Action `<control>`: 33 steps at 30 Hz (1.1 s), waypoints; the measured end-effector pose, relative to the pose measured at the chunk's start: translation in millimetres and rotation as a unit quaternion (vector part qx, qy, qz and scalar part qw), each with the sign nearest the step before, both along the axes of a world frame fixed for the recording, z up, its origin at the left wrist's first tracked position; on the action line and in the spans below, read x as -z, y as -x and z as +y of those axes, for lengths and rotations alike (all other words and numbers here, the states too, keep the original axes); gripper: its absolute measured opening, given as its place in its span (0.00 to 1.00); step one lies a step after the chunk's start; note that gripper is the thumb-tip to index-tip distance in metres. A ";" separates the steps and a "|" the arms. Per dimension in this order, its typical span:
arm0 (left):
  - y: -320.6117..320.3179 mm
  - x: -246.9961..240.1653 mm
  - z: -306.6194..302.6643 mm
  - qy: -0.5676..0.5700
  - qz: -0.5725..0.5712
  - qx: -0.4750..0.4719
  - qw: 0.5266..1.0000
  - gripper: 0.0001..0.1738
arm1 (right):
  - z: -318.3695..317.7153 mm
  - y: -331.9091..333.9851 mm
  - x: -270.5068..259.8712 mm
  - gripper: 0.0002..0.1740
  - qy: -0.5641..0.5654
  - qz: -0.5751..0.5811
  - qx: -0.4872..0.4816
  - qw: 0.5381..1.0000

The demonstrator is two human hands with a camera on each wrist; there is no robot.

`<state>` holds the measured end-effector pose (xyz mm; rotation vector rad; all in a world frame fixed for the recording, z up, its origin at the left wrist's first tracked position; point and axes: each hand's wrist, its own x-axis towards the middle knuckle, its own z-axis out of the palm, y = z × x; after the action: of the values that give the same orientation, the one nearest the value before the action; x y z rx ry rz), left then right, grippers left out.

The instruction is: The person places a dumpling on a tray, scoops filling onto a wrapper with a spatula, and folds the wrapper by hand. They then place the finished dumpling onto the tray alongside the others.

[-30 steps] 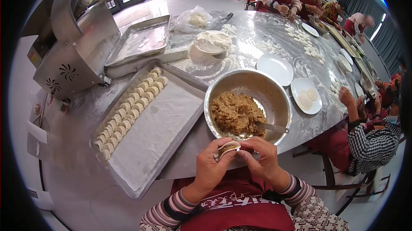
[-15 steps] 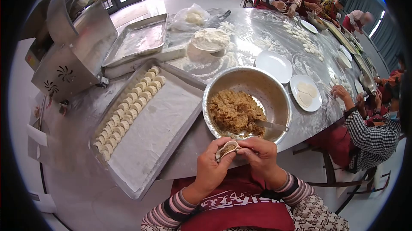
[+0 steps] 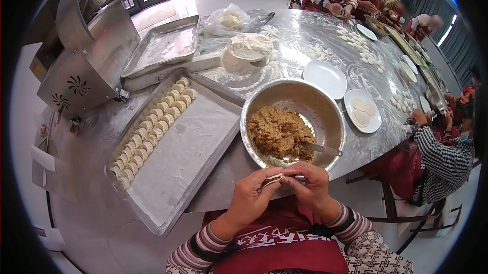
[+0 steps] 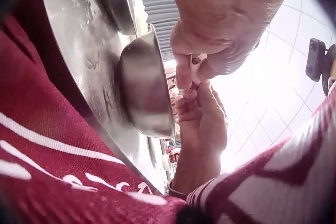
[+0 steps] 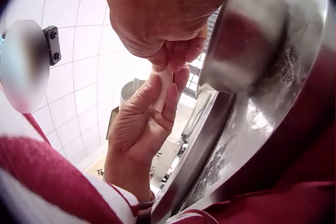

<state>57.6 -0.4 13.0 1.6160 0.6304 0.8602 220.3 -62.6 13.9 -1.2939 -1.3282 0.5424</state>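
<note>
A dumpling (image 3: 272,178) is held between both hands just in front of the bowl, brown filling showing in its narrow opening. My left hand (image 3: 249,195) pinches one side of it between thumb and fingers. At the other end, my right hand (image 3: 311,187) pinches the wrapper's edge. In the right wrist view the pale dumpling (image 5: 165,88) lies along the left hand's fingers. Right beyond the hands stands a steel bowl (image 3: 330,108) of brown filling (image 3: 279,131), with a flat metal-handled utensil (image 3: 323,149) stuck in it.
Left of the bowl, a lined tray (image 3: 178,172) carries rows of finished dumplings (image 3: 152,129). White plates stand to the right, one (image 3: 373,124) with round wrappers (image 3: 362,111). Behind are a flour heap (image 3: 249,46), another tray (image 3: 168,45) and a steel machine (image 3: 91,65). Several people work around the table.
The wrapper was cupped with its filling showing wide; now its edges are drawn closer together and less filling shows. Both hands stay in nearly the same place.
</note>
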 end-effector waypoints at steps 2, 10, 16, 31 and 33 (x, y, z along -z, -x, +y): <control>2.0 -2.5 0.9 0.006 0.042 0.036 0.998 0.17 | -0.1 -1.1 1.2 0.06 -0.026 -0.055 -0.009 0.998; -5.3 -1.2 -3.8 0.158 -0.082 -0.036 0.983 0.16 | -0.1 5.3 -4.2 0.07 -0.026 -0.043 0.034 0.998; -5.2 4.5 -5.3 0.104 -0.040 -0.043 0.993 0.15 | 2.4 2.6 0.0 0.11 -0.011 -0.014 0.006 1.000; -5.8 1.8 -5.8 0.054 -0.049 -0.004 0.997 0.18 | 1.3 1.1 -1.0 0.09 -0.062 -0.070 0.024 0.995; -8.7 6.6 -8.4 0.142 -0.127 -0.027 0.981 0.19 | 0.9 5.0 0.0 0.09 -0.062 -0.062 0.035 0.996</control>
<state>66.4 -8.8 6.4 1.2137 0.5878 0.9526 215.4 -61.7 13.9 -1.2826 -1.3900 0.3307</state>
